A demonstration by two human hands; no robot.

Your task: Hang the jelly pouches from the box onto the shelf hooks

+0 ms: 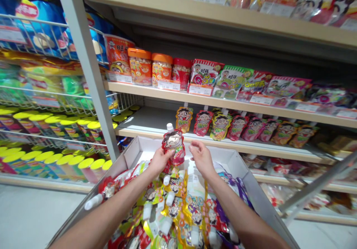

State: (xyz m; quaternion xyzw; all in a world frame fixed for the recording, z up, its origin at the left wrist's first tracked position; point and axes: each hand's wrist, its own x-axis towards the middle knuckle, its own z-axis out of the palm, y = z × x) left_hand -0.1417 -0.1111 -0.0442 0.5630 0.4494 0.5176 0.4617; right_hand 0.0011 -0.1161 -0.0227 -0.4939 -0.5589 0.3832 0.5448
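My left hand (162, 160) grips a red spouted drink pouch (175, 145) with a white cap and a smiling cartoon face, held upright above the far end of a white box (238, 158). To its right, my right hand (201, 157) is raised with its fingers apart and a little curled, holding nothing. Below both arms, the box holds many loose pouches (173, 208) in red, yellow and purple with white caps. Just beyond the hands, a row of similar pouches (221, 126) stands upright along a shelf (156, 130).
Jars (161, 68) and candy bags (232, 81) line the shelf above, with price tags along its edge. At the left, past a grey post (92, 74), wire racks carry chip bags (39, 26) and yellow-lidded cans (52, 159). A blurred metal bar (315, 189) slants across the lower right.
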